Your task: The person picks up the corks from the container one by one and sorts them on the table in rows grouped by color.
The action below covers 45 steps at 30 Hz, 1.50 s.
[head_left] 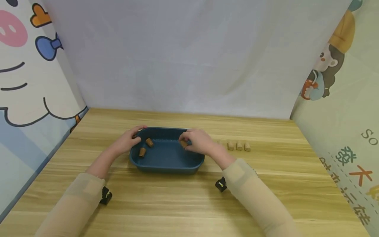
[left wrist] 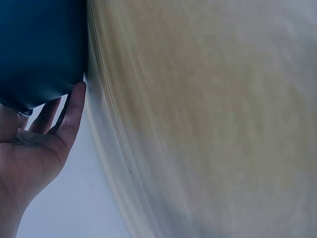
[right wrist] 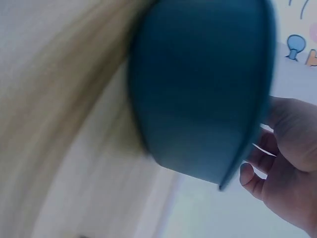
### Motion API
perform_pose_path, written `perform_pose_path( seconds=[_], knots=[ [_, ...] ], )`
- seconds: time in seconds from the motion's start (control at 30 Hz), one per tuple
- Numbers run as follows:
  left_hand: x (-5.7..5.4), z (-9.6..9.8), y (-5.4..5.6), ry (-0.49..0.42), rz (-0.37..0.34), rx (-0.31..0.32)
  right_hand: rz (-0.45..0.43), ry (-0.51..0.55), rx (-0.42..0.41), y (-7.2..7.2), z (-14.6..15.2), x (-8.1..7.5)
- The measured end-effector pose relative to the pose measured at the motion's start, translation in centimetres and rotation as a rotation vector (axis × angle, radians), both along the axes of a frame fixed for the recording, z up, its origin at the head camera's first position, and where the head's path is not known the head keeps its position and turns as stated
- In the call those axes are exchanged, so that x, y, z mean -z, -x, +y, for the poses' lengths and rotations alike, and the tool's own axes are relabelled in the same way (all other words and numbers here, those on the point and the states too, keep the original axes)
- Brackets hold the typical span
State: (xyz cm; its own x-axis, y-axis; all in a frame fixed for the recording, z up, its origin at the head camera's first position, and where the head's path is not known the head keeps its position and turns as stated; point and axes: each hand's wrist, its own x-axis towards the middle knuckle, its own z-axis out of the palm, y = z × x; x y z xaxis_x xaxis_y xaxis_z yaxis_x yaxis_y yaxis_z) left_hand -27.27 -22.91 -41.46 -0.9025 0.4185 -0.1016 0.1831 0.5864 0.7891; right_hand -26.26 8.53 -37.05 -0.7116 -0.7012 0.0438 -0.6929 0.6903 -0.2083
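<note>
A dark blue rectangular dish (head_left: pixel 168 170) with rounded corners stands on the table. My left hand (head_left: pixel 127 142) holds its left end, thumb at the rim and fingers along the outer wall; in the left wrist view those fingers (left wrist: pixel 74 111) lie against the blue side. Over the dish's right end, my right hand (head_left: pixel 199 141) pinches a brown cork (head_left: pixel 183 144) between thumb and fingers. Inside at the left lie two more corks, one cork (head_left: pixel 149 142) toward the back and another cork (head_left: pixel 142 152) nearer the front. The dish wall hides part of my right fingers in the right wrist view.
Several paler corks (head_left: pixel 239 145) stand in a row on the wooden table (head_left: pixel 165 207), right of the dish. A white cloth (head_left: pixel 189 65) hangs behind the table, with printed cartoon sheets at both sides. Small black devices (head_left: pixel 220 184) sit at both wrists.
</note>
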Motion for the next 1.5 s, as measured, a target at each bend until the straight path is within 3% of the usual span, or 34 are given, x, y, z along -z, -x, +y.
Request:
perform_pose_path(
  seconds=[0.23, 0.63, 1.03, 1.17, 1.5],
  knots=[
    [0.0, 0.1, 0.1, 0.003, -0.005, -0.002, -0.008, -0.003, 0.019, -1.2, 1.0, -2.3],
    [0.3, 0.2, 0.3, 0.004, 0.005, -0.001, 0.052, 0.056, 0.033, -3.3, 5.4, -4.1],
    [0.6, 0.0, 0.4, -0.008, 0.012, 0.006, 0.267, 0.189, 0.022, -4.8, 10.9, -3.4],
    [0.5, 0.0, 0.3, -0.009, 0.013, 0.003, 0.309, 0.226, 0.051, -5.1, 12.5, -2.7],
    [0.3, -0.3, 0.1, -0.005, 0.024, -0.001, 0.16, 0.134, 0.242, -5.4, 14.7, 0.0]
  ],
)
